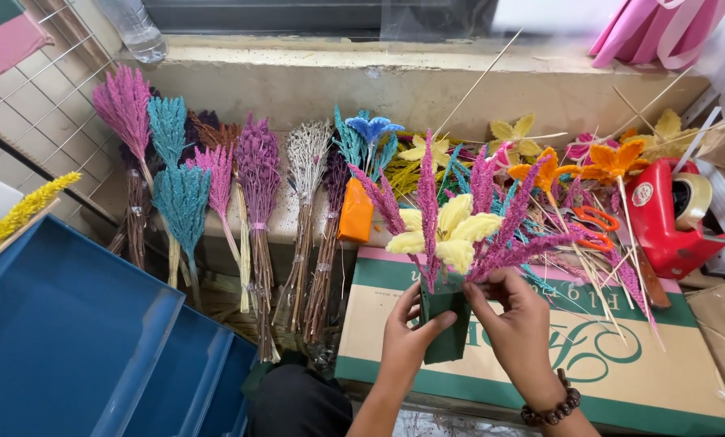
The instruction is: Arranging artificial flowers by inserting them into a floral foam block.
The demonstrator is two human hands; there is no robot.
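1. The left hand [409,333] is closed around a dark green floral foam block [446,322], fingers wrapped on its left face, thumb on the front; the block stands upright over the near half of a flat cardboard box [621,380] printed green and pink.
2. The right hand [518,322] pinches the top right edge of the block at the foot of the stems, fingertips curled shut on it; a brown bead bracelet [553,411] circles that wrist.
3. Out of the block's top rise a pale yellow dried flower [450,231] and several magenta plume sprigs [508,235], fanning up and outward (the stems' ends are hidden inside the foam).
4. Behind the box, bundles of dyed dried grasses [217,194] in pink, teal, purple and white lean against the wall ledge [395,81]; orange-handled scissors [593,226] lie among loose stems near the box's far right corner.
5. A red tape dispenser [666,218] sits at the box's far right; blue plastic trays [79,340] are stacked at the left.
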